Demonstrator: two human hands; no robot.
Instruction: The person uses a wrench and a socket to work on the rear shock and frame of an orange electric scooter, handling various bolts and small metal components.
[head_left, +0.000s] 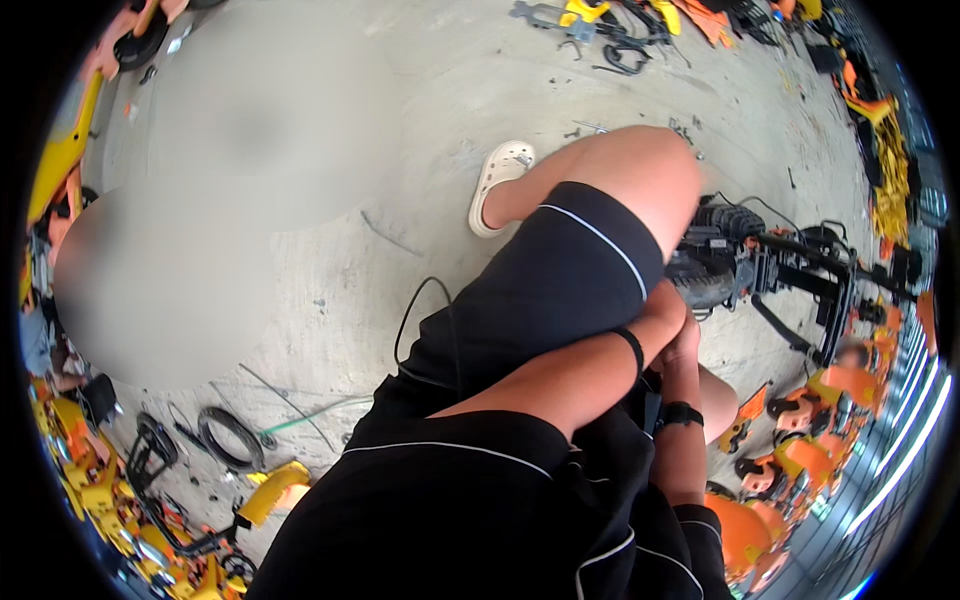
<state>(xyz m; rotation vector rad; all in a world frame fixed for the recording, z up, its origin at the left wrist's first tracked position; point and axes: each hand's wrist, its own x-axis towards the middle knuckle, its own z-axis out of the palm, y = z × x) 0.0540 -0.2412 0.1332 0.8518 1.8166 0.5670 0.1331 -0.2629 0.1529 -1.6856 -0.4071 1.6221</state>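
Note:
My left hand (668, 305) reaches past my raised knee, its fingers mostly hidden. Just below it is my right hand (680, 340) with curled fingers; the two overlap, and what they hold is hidden. Both are beside the black tyre (700, 280) of a partly dismantled black vehicle frame (800, 270) lying at the right. A black cable (408, 310) loops out from beside my dark shorts, near my thigh.
Orange and yellow vehicle bodies (830, 385) line the right. Yellow parts (275, 490) and a loose tyre (230, 438) lie at lower left. More dismantled parts (630, 30) are at the top, small metal pieces (590, 128) beyond my knee. The upper left is blurred.

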